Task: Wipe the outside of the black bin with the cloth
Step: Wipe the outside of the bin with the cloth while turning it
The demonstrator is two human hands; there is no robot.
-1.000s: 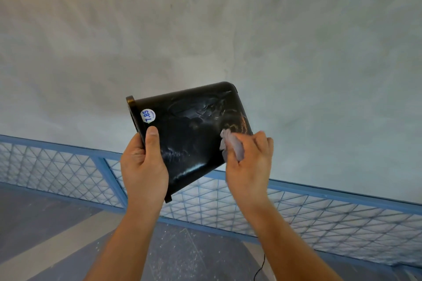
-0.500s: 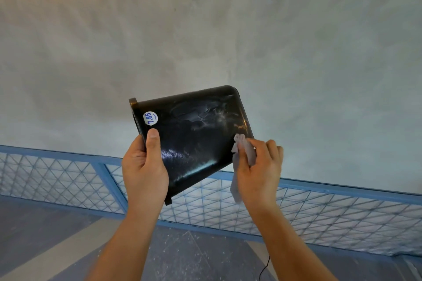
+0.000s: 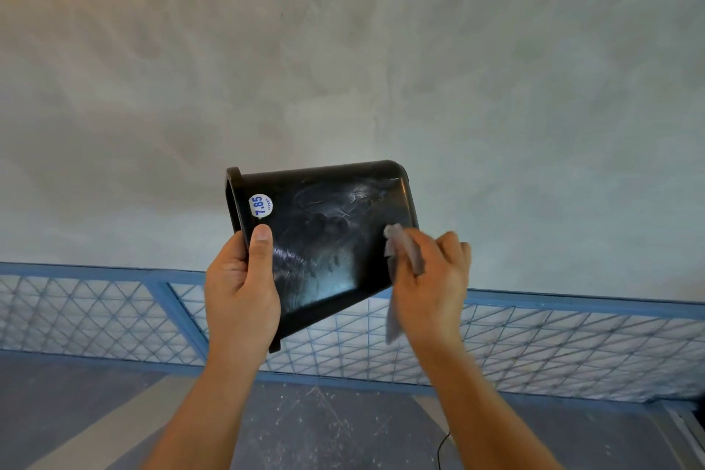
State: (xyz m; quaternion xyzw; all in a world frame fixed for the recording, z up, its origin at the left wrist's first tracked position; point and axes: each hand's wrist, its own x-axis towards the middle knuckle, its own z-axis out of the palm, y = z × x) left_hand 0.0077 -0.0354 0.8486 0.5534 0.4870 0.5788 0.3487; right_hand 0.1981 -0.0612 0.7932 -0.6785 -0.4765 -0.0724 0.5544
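The black bin (image 3: 328,237) is up in the air in front of the grey wall (image 3: 343,69), tipped on its side, open rim out at 9 o'clock and base round at 3 o'clock; glossy side facing us, smeared with streaks; a round white sticker (image 3: 260,205) sits at its 10 o'clock corner

Left hand (image 3: 242,298) hasn't budged since half a second ago; it grips the rim from 7 o'clock, thumb laid flat up the face just under the sticker, the other fingers wrapped round behind where I can't see them

Now the right hand (image 3: 433,290), that's where the action is; fingers curled together, clamping the grey cloth (image 3: 400,248) against the thumb; half a second back the cloth had slid off past the bin's 4 o'clock edge, and now its bunched top is back on the face, pressed at 3 o'clock close to the base; a loose tail of it still dangles below the hand at 6 o'clock

Behind, the blue mesh railing (image 3: 534,340) runs across at 6 o'clock of the bin, the grey floor (image 3: 305,431) beneath it; a thin dark cable (image 3: 442,446) lies on the floor by the right forearm
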